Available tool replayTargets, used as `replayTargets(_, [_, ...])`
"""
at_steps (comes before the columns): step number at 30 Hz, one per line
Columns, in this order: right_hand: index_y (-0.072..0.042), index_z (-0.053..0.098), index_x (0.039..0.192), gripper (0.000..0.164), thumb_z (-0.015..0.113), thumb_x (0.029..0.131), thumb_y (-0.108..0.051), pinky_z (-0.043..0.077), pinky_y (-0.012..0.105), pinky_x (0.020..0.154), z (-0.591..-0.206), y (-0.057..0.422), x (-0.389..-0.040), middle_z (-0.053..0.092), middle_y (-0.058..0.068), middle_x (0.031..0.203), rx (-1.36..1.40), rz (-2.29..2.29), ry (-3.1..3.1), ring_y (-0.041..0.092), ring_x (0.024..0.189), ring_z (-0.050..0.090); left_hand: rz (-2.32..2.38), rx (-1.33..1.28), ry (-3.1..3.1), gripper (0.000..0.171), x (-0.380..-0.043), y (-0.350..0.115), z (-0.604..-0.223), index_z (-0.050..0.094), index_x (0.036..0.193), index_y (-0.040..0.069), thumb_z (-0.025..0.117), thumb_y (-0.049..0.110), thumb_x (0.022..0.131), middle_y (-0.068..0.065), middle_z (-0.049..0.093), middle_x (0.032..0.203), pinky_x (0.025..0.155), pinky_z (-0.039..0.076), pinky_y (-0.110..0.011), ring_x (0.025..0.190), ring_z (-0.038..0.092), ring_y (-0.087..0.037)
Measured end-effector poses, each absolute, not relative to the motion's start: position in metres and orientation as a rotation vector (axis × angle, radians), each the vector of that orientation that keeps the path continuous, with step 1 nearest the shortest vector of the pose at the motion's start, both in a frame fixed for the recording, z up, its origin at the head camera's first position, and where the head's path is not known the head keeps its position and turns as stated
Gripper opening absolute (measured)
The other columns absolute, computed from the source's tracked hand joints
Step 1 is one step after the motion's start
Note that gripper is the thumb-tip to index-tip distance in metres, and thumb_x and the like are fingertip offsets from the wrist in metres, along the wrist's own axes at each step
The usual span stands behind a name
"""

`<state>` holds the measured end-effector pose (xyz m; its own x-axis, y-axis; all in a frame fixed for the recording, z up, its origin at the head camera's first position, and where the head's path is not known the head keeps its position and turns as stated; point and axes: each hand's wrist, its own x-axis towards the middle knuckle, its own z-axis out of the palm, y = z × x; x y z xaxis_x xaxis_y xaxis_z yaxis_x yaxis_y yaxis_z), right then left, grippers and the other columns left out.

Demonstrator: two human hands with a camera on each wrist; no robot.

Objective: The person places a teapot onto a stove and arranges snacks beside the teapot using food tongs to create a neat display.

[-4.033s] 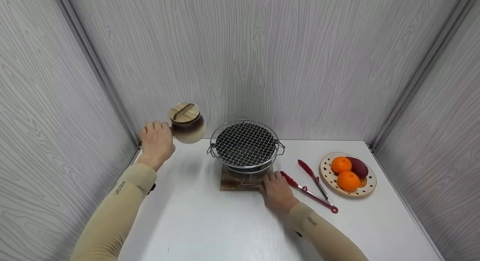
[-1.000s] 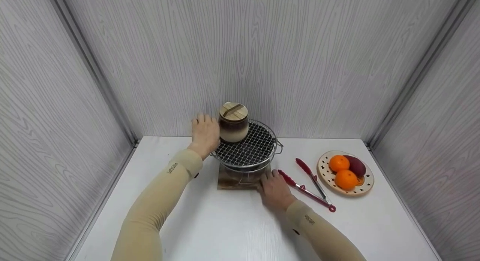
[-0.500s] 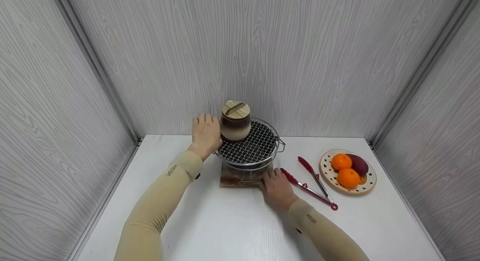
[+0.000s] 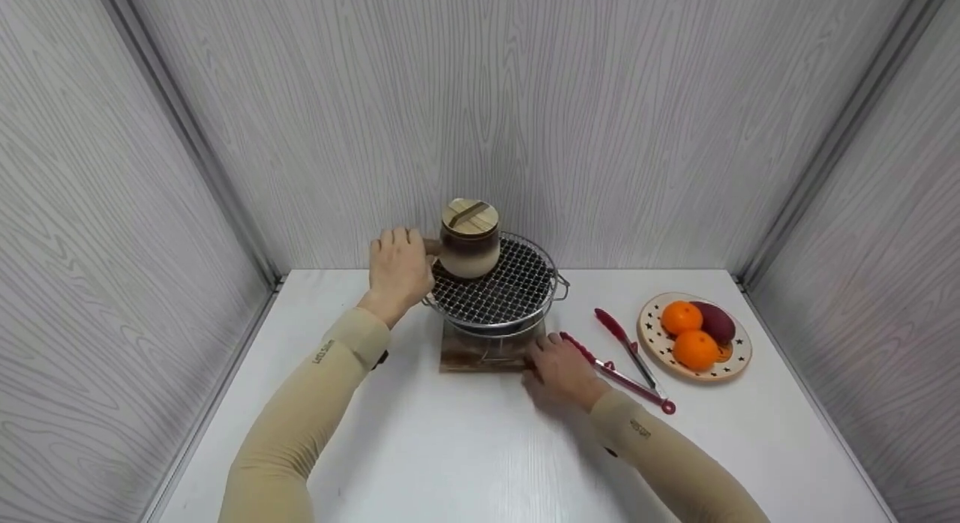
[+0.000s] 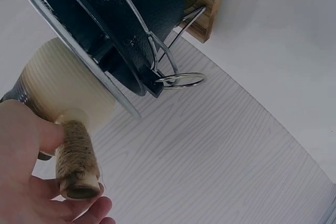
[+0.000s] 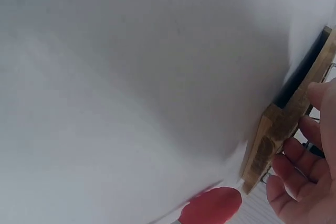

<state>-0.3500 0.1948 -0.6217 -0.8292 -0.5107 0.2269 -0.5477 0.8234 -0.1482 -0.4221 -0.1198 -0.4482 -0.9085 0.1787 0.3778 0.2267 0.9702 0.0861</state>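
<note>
A brown-and-cream side-handled teapot (image 4: 470, 241) with a wooden lid stands upright on the left part of the wire grill net (image 4: 501, 287). Its handle (image 5: 76, 156), wrapped in twine, points left. My left hand (image 4: 400, 268) is at the handle, the thumb beside it and the fingers loosely spread behind and below. Under the net is a dark round tabletop stove (image 5: 110, 19) on a wooden base (image 4: 480, 358). Beside the base's front right corner, my right hand (image 4: 564, 369) has its fingers loosely bent; whether the thumb touches the wood I cannot tell.
Red-tipped tongs (image 4: 634, 380) lie spread on the white table (image 4: 442, 448), just right of my right hand. Farther right, a star-patterned plate (image 4: 651, 339) bears two oranges (image 4: 695, 350) and a purple oval item (image 4: 716, 322). Grey wood-grain panels (image 4: 487, 95) enclose the table.
The teapot came from the left onto the net over the earlier frames. Since half a second ago, my left hand has slid left, baring part of the handle, and my right hand has shifted slightly right.
</note>
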Motion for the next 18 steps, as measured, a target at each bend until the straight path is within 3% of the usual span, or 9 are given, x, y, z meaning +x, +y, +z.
replayTargets(6, [-0.002,0.063,0.147,0.05,0.076,0.107,-0.029,0.061,0.057,0.1,-0.617,0.201,-0.348,0.07,0.022,0.14,0.868,0.247,-2.873,0.039,0.112,0.068,-0.27,-0.294,-2.728,0.046,-0.415,-0.124,-0.45,0.06,0.134,-0.006,0.062,0.034,0.112,-0.027,0.066,0.129,0.107,0.055,-0.062,0.125,0.064,-0.048])
replayTargets(13, [-0.003,0.07,0.125,0.031,0.079,0.104,-0.024,0.064,0.053,0.087,-0.611,0.21,-0.339,0.072,0.014,0.109,0.9,0.26,-2.806,0.034,0.098,0.072,-0.344,-0.286,-2.667,0.06,-0.408,-0.127,-0.457,0.053,0.151,-0.009,0.064,0.035,0.111,-0.031,0.065,0.141,0.107,0.057,-0.064,0.131,0.064,-0.051])
replayTargets(18, [-0.005,0.07,0.122,0.029,0.076,0.103,-0.027,0.064,0.054,0.086,-0.605,0.218,-0.335,0.073,0.012,0.108,0.849,0.324,-2.851,0.032,0.099,0.072,-0.367,-0.298,-2.589,0.069,-0.403,-0.132,-0.465,0.05,0.156,-0.01,0.07,0.035,0.108,-0.033,0.065,0.143,0.104,0.059,-0.065,0.129,0.066,-0.053])
